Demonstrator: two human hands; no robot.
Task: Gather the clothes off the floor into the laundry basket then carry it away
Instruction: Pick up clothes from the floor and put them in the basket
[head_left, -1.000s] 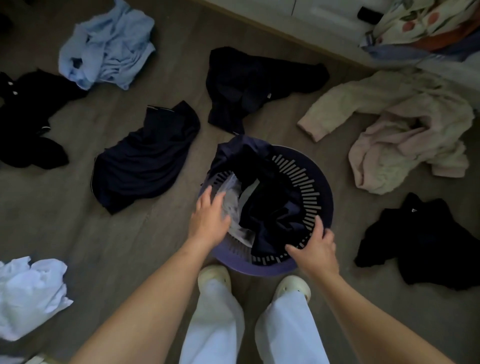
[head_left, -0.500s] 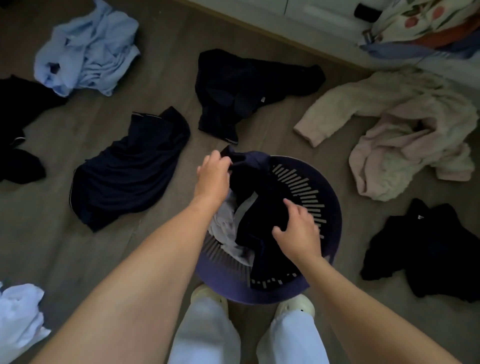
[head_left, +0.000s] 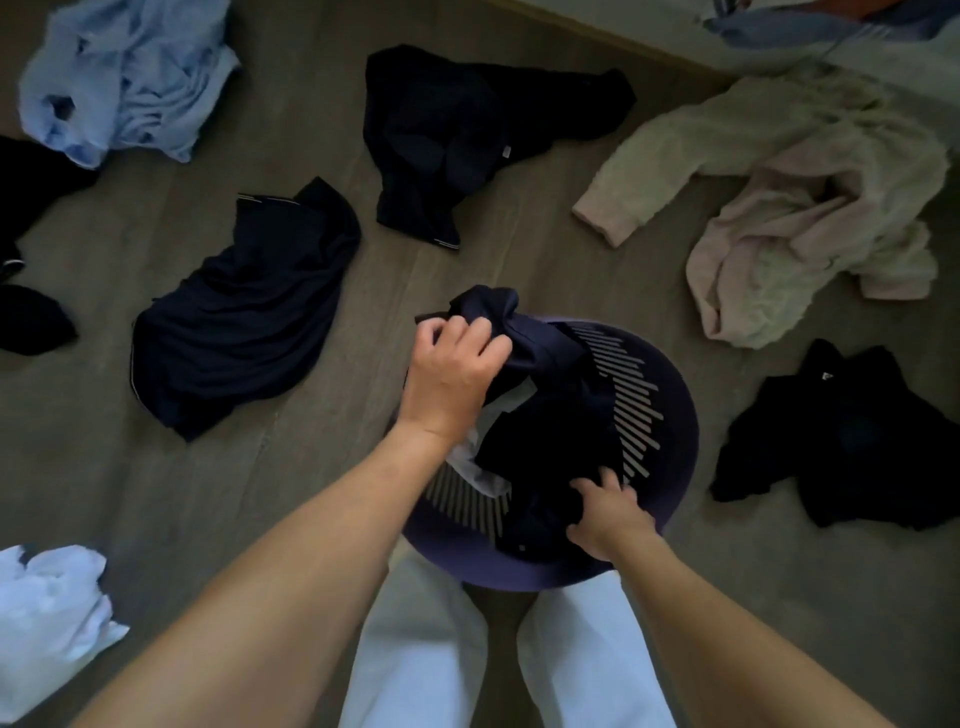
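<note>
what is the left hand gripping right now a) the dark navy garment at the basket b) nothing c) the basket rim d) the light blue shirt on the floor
a: the left hand curls its fingers round a bunch of the dark navy garment above the laundry basket.

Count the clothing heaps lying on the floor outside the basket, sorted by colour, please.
Dark navy or black heaps: 4
Light blue heap: 1
White heap: 1
Cream-pink heap: 1 (possibly two garments)
Total: 7
</note>
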